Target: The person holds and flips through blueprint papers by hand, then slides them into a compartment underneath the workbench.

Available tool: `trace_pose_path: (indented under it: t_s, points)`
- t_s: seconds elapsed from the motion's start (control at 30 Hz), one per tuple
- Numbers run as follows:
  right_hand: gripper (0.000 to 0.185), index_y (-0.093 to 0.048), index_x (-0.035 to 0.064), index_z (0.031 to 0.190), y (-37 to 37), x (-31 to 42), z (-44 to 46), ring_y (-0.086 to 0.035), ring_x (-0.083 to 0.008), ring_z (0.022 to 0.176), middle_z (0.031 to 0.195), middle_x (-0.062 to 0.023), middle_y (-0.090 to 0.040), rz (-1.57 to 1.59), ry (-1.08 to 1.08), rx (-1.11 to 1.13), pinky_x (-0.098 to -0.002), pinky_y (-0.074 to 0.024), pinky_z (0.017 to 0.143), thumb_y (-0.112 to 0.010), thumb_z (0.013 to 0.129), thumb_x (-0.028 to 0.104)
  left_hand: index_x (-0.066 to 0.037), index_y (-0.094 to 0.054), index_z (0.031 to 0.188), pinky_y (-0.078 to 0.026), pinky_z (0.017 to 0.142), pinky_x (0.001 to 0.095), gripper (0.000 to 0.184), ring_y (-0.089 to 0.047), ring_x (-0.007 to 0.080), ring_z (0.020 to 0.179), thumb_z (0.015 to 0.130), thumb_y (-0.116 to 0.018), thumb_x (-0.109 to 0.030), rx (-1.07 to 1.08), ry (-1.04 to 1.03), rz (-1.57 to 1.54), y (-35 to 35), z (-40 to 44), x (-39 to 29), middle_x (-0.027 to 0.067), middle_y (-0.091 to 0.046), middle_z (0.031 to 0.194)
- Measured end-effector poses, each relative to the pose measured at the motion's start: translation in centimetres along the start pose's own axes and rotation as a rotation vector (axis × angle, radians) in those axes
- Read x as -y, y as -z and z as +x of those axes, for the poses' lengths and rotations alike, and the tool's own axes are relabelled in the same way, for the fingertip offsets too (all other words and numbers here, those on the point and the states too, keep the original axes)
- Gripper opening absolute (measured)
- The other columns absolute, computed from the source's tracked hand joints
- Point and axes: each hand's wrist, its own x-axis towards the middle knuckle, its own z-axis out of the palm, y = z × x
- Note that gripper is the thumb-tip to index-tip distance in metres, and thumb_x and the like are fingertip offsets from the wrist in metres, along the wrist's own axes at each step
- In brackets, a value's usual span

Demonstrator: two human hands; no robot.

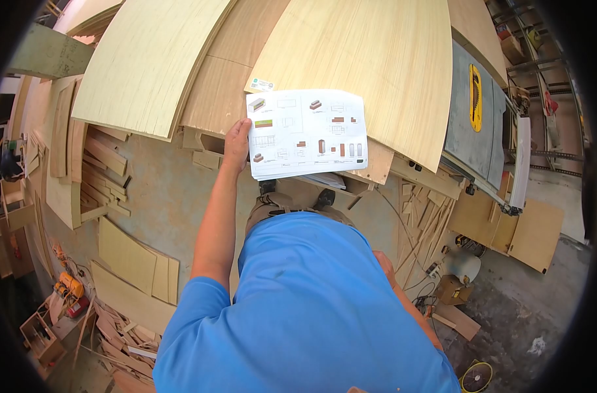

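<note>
My left hand (pixel 237 145) is closed on the left edge of a stack of white printed sheets (pixel 306 134). Small furniture drawings in brown, green and grey fill the top sheet. The stack is held over the near edge of a workbench, in front of a large pale plywood panel (pixel 364 59). My right hand (pixel 385 263) is low, beside the right side of the blue shirt. Its fingers are mostly hidden by the shirt, so their pose cannot be made out.
Another plywood panel (pixel 148 59) lies at the left of the bench. A table saw (pixel 474 124) with a yellow insert stands at the right. Wood offcuts (pixel 125 340) are piled at the lower left, and cables (pixel 426 288) run over the floor at the right.
</note>
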Motion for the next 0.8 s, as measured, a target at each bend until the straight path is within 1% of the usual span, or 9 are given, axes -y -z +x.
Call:
trace_pose_path:
  t_s: [0.17,0.37,0.47,0.57,0.67,0.8]
  points:
    - [0.025,-0.06,-0.002,0.099,0.22,0.35,0.01,-0.065,-0.0346,0.085,0.1,-0.0172,-0.064,-0.014,-0.028,0.021,-0.041,-0.0539,0.072,-0.067,0.076,0.007,0.003,-0.061,0.118,-0.052,0.079,0.0263,0.034,-0.066,0.0116,0.088,0.104,-0.053,-0.027,-0.004,0.003,-0.008,-0.15,-0.2,-0.17,0.0072,-0.07,0.102]
    - [0.027,-0.061,-0.0017,0.1,-0.21,-0.03,-0.34,-0.065,-0.0346,0.085,0.1,-0.0171,-0.064,-0.01,-0.018,-0.004,-0.0409,-0.054,0.071,-0.068,0.075,0.006,0.003,-0.061,0.117,-0.052,0.079,0.0262,0.034,-0.066,0.0116,0.088,0.104,-0.053,-0.027,-0.003,-0.007,-0.015,-0.11,-0.2,0.03,0.0073,-0.07,0.102]
    - [0.027,-0.061,-0.0016,0.1,-0.29,0.01,-0.36,-0.065,-0.0347,0.085,0.101,-0.0171,-0.064,-0.004,-0.03,-0.001,-0.0407,-0.054,0.071,-0.068,0.075,0.005,0.004,-0.06,0.12,-0.055,0.08,0.0289,0.035,-0.068,0.0152,0.091,0.104,-0.053,-0.027,0.014,-0.023,-0.01,0.29,0.07,0.32,0.0105,-0.07,0.105]
    - [0.027,-0.061,-0.0017,0.1,-0.26,0.0,-0.26,-0.065,-0.0347,0.085,0.101,-0.017,-0.064,-0.013,-0.023,-0.005,-0.0407,-0.0542,0.071,-0.068,0.075,0.004,0.004,-0.06,0.121,-0.055,0.081,0.0289,0.036,-0.068,0.0151,0.091,0.104,-0.053,-0.027,0.025,-0.028,-0.02,0.36,0.16,0.39,0.0106,-0.07,0.106]
    - [0.025,-0.061,-0.0021,0.099,-0.1,0.07,-0.3,-0.065,-0.0349,0.085,0.101,-0.0173,-0.064,-0.012,-0.052,0.009,-0.0409,-0.0544,0.071,-0.068,0.075,0.004,0.003,-0.061,0.118,-0.052,0.078,0.0258,0.034,-0.065,0.0114,0.088,0.104,-0.053,-0.027,-0.009,-0.01,-0.023,-0.37,-0.24,-0.15,0.007,-0.069,0.102]
    - [0.023,-0.06,-0.0025,0.097,-0.64,-0.47,-0.52,-0.065,-0.0353,0.085,0.101,-0.0178,-0.064,-0.007,-0.045,-0.01,-0.0412,-0.0543,0.071,-0.068,0.076,0.004,0.003,-0.061,0.118,-0.051,0.079,0.0259,0.035,-0.065,0.0113,0.089,0.104,-0.054,-0.027,-0.012,-0.018,-0.018,-0.03,0.06,0.22,0.0065,-0.069,0.102]
